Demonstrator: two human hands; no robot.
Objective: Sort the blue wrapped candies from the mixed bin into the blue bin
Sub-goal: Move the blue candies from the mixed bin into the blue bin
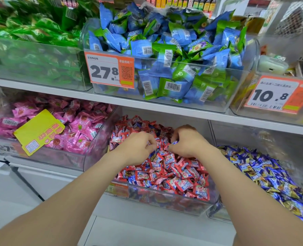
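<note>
Nearest the camera, two bare forearms are reaching forward into the mixed bin [165,201], a clear tub on the lower shelf heaped mostly with red sweets and a scattering of blue ones. The left hand [138,148] is resting on the pile with its fingers curled in towards the thumb. Its grip is narrow, but I cannot tell whether anything is held in it. Just beside it, the right hand [189,142] is curling its fingers round a blue candy [175,142] at the top of the heap, so its grip is holding that piece.

The picking step seems to be under way. The next move is probably to lift the right hand clear and carry the piece sideways to the blue bin [218,213], which is standing just to the right and is already holding many blue sweets. The lift calls for care so that no red pieces are dragged along.

To the left, a pink bin [67,158] is sitting beside the mixed one. Further back, the upper shelf [111,101] is carrying a tub of blue and green packets with a price tag [110,70] on its front.
</note>
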